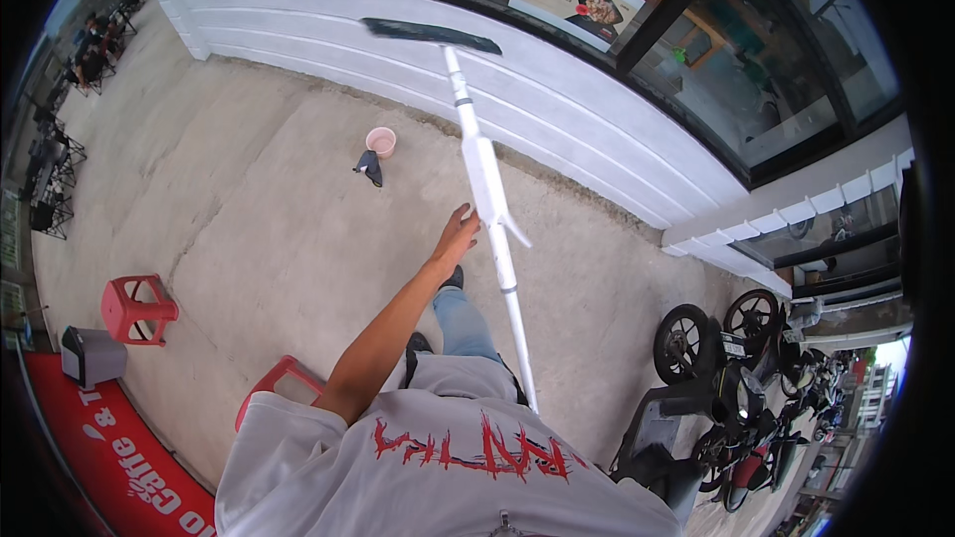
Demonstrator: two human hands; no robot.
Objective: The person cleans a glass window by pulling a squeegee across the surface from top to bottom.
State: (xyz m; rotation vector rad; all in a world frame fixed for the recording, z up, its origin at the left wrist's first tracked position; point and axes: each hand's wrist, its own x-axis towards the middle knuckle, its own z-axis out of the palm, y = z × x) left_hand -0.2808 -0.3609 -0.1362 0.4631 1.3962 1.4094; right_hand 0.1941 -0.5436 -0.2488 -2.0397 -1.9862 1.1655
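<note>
My left hand (456, 237) reaches forward with its fingers apart, right beside the wide white body of a long-handled mop or squeegee (486, 177). Whether the fingertips touch it cannot be told. A lever sticks out from that body. The pole slants from the dark, slightly blurred flat head (433, 33), in front of the white wall, down to the right side of my shirt. My right hand is out of view. On the concrete ahead, a dark cloth or pouch (368, 168) lies against a small pink bucket (381, 142).
A grooved white wall (298, 30) with dark-framed windows (746, 82) runs across the front. Parked motorcycles (735, 380) stand at the right. Red plastic stools (140, 309), a grey bin (93, 356) and a red banner (123, 455) are at the left. Folding chairs (54, 179) stand farther off.
</note>
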